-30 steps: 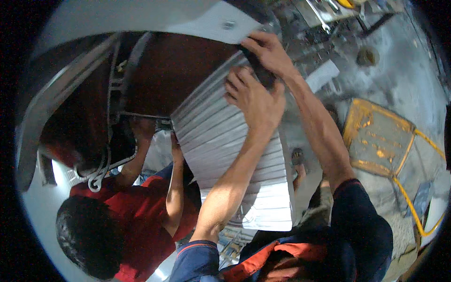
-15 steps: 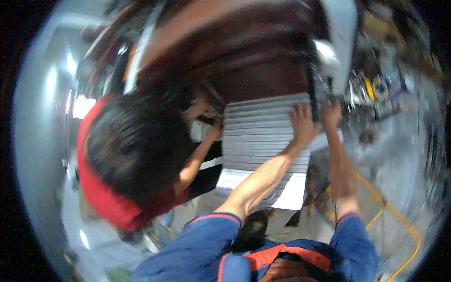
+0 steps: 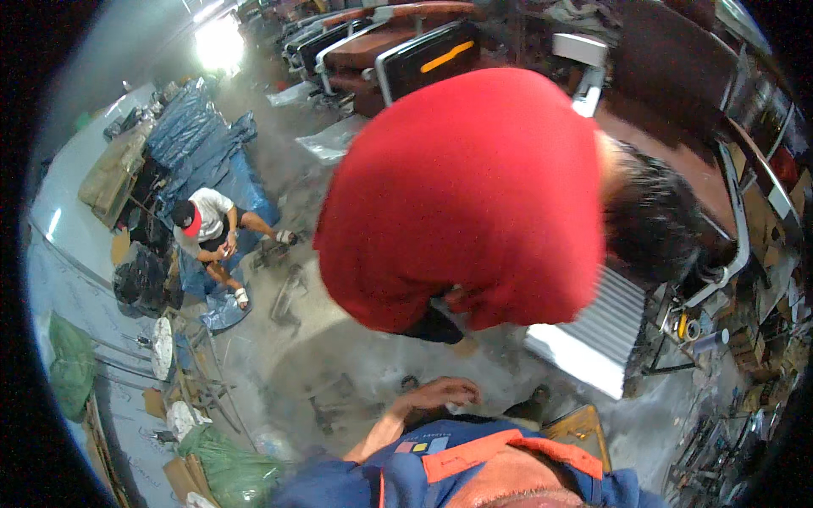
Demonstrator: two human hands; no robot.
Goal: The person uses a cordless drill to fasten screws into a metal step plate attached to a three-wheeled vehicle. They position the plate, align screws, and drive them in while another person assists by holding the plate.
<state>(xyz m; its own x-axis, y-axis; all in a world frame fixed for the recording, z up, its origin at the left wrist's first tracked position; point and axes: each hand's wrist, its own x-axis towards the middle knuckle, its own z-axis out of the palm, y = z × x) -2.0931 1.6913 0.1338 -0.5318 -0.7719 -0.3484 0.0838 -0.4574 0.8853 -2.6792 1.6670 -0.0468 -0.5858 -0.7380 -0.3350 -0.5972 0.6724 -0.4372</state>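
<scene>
My left hand (image 3: 442,393) hangs in front of my chest with its fingers loosely bent and apart, and I see nothing in it. It touches neither the panel nor the co-worker. My right hand is not in the picture. Ahead to the right, a grey ribbed panel (image 3: 616,315) with a bright smooth end sticks out from a brown padded seat (image 3: 656,127) with a metal frame. A co-worker in a red shirt (image 3: 457,203) bends over the panel and hides part of it. That person's hands are hidden.
At the left another person (image 3: 212,222) sits on blue sheeting (image 3: 190,127). More brown seats (image 3: 360,46) stand in a row behind. Green sacks (image 3: 229,466) lie at the lower left. Tools and a tape roll (image 3: 693,330) are beside the panel. A yellow-edged board (image 3: 580,432) lies near my body.
Both my hands have left the panel area; the left is now by my chest, the right out of view. My view swung left. The co-worker now bends across the panel's front.
</scene>
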